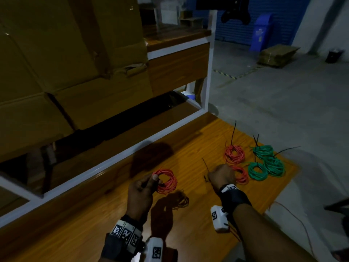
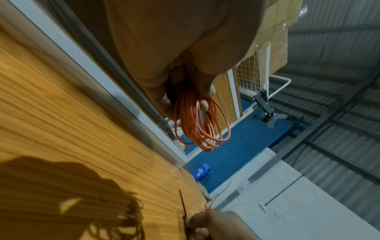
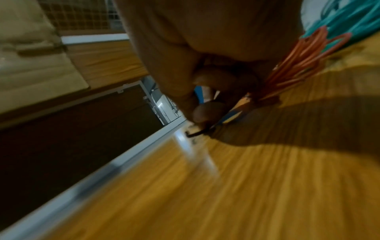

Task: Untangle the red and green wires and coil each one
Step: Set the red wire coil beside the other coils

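Wooden tabletop point(image 1: 94, 214) beneath both hands. Finished green coils point(image 1: 266, 163) and red coils point(image 1: 234, 154), tied, lie just beyond the right hand point(image 1: 221, 176), which is curled around a thin black tie point(image 1: 205, 167). Left hand point(image 1: 139, 193) pinches the loose red coil point(image 1: 167, 181) at its near rim, lifted off the wood. Light, springy wire, judged prone to unspooling; best gripped across all loops together.
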